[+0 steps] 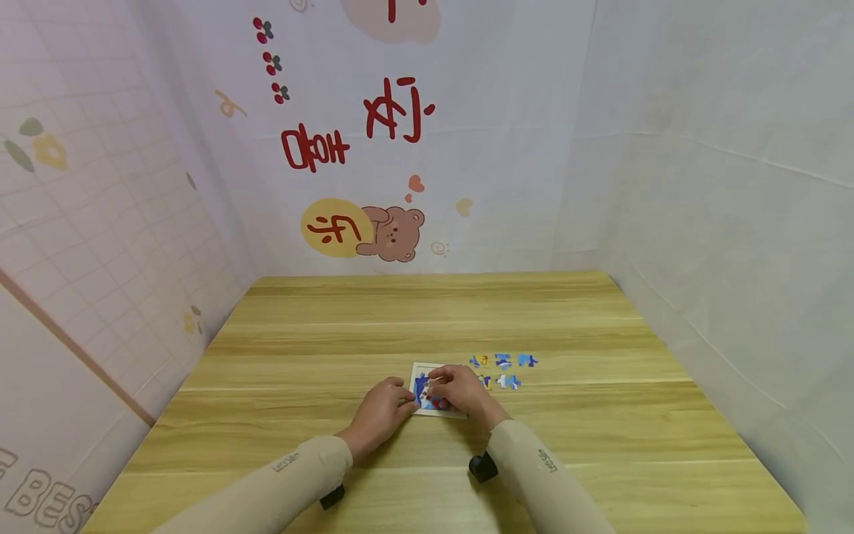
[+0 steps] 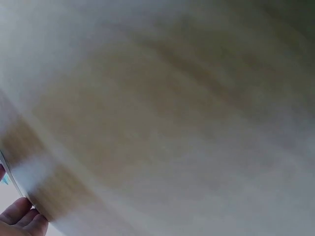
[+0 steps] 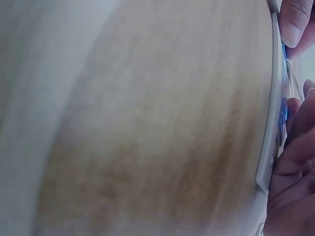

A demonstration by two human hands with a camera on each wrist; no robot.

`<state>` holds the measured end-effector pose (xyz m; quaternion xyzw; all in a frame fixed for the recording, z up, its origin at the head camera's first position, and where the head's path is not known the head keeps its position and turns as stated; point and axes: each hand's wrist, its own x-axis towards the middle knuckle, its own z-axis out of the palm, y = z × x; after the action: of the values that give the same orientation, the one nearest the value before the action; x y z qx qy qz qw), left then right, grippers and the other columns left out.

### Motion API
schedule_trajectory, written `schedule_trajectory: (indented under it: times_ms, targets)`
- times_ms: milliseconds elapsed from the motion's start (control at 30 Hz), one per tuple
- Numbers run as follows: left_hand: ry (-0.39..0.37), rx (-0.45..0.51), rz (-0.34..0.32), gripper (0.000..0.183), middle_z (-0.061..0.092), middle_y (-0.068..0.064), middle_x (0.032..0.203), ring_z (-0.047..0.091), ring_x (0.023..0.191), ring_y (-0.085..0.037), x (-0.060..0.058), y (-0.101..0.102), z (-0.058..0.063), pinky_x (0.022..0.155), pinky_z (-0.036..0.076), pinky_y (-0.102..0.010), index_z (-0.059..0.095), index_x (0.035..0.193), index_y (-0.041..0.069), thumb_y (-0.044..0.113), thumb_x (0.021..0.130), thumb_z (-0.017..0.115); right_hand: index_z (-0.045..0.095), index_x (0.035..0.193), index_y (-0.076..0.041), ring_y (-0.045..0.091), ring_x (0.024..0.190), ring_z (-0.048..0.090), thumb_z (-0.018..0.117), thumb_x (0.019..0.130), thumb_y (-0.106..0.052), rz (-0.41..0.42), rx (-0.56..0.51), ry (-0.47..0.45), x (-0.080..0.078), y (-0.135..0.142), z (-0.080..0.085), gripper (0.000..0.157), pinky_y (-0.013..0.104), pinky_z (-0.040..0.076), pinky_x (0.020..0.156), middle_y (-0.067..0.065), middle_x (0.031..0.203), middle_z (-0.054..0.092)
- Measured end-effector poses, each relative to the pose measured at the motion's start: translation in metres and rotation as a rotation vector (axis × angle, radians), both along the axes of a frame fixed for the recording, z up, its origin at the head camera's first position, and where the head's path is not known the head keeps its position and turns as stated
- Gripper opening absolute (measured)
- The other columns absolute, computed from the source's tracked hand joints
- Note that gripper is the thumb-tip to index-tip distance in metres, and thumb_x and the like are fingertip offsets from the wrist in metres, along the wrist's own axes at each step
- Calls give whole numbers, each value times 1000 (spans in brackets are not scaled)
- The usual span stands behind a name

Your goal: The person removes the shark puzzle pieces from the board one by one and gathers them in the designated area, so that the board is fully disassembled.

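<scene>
A small jigsaw puzzle in a white frame (image 1: pixel 440 414) lies on the table, partly filled with blue, white and red pieces. My left hand (image 1: pixel 382 411) rests at its left edge, with fingertips touching the frame and the picture beside it. In the left wrist view, the left fingers (image 2: pixel 24 216) lie at the frame's edge. My right hand (image 1: pixel 463 389) reaches over the puzzle from the right. Its thumb and index finger pinch a small puzzle piece (image 1: pixel 430 387) over the picture, mostly hidden by the fingers. The right wrist view shows the right fingers (image 3: pixel 295 162) close over the frame.
Several loose puzzle pieces (image 1: pixel 503 361) lie in two rows to the right of the frame, one partly behind the right hand. The wooden table (image 1: pixel 320 334) is bordered by light printed cloth walls (image 1: pixel 507 185) at the back and sides.
</scene>
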<state>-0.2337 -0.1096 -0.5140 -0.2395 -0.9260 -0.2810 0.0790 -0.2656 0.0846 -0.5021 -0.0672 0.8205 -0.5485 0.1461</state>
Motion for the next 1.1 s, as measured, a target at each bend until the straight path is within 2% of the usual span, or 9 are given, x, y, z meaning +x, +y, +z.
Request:
schedule_trajectory:
  times_ms: [400,667,800,1100]
  targets:
    - [-22,27,-3,14,71,-13,101,61,111,-35,1,1,3,95,48,-50,77,95,-1,12,90,73,67,118,-2,17,61,63,70,90,-5,-38,33,21,0,-8,3,28,28,51,56,4,88,70]
    - [-13,23,-7,14,71,-12,98,62,109,-34,0,1,2,94,49,-49,77,95,-1,11,89,73,67,125,-5,18,63,64,68,91,-4,-36,38,34,3,-10,5,34,30,52,59,4,87,70]
    - [-16,20,-2,14,71,-12,99,62,110,-34,-1,1,1,94,49,-49,77,96,0,12,89,73,68,124,-6,16,62,63,68,92,-4,-37,45,33,2,-9,3,32,29,52,58,4,86,70]
    - [-40,21,11,15,69,-15,106,62,110,-35,1,0,1,94,49,-50,77,96,1,14,90,73,65,126,-1,18,63,64,66,93,-4,-43,-19,27,3,-6,1,33,29,51,58,7,88,70]
